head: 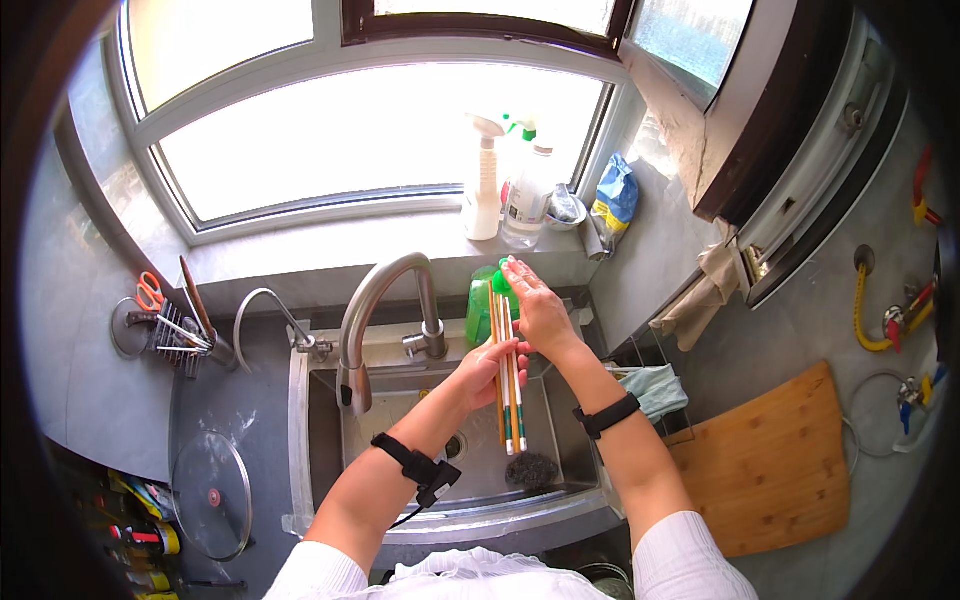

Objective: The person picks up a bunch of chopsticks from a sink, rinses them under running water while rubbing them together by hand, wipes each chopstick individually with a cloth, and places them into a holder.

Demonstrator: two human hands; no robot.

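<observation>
My left hand (487,373) grips a bundle of several chopsticks (505,390) over the sink, its fingers curled around their middle. The bundle mixes brown sticks with white ones that have green bands near the lower ends. My right hand (541,311) is just beyond and to the right, fingers stretched out at the green pump head (500,282) of a dish soap bottle (480,307). Whether the fingertips press the pump or only overlap it in view, I cannot tell. A dark wire scourer (531,471) lies in the stainless steel sink (390,480) below the chopsticks.
A curved faucet (352,322) rises left of my hands, with a thin second tap (304,341) farther left. Spray bottle (484,187) and clear bottle (527,199) stand on the sill. A utensil holder (219,349), glass lid (212,495) and wooden cutting board (765,465) flank the sink.
</observation>
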